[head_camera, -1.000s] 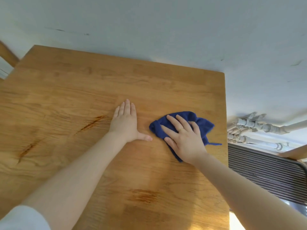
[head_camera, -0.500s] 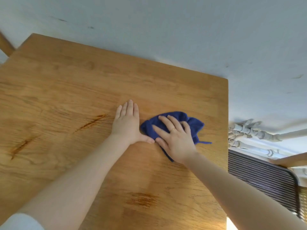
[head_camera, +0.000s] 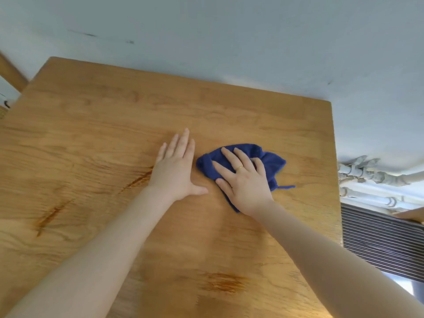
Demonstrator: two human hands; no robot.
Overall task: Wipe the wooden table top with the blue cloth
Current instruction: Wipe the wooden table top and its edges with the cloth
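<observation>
The cloth [head_camera: 270,162] (blue and bunched up) is pressed onto the counter [head_camera: 96,138] by the right hand [head_camera: 244,182], near the right edge. That hand's fingers [head_camera: 229,156] are spread flat on top, not curled around it. The left hand [head_camera: 176,168] is laid flat and open just beside the cloth, with nothing held.

Pale blue-grey painted wall [head_camera: 229,31] fills the upper frame, marked with a few dark scuffs [head_camera: 87,34] near upper left. At far right, white-painted metal pipes [head_camera: 376,177] with chipped, grimy joints run along the wall base. Below them sits a dark ribbed grille panel [head_camera: 378,244]. A slanted light-brown wooden bar [head_camera: 11,72] shows at the left edge. Soft, even daylight; brighter patch at lower right.
</observation>
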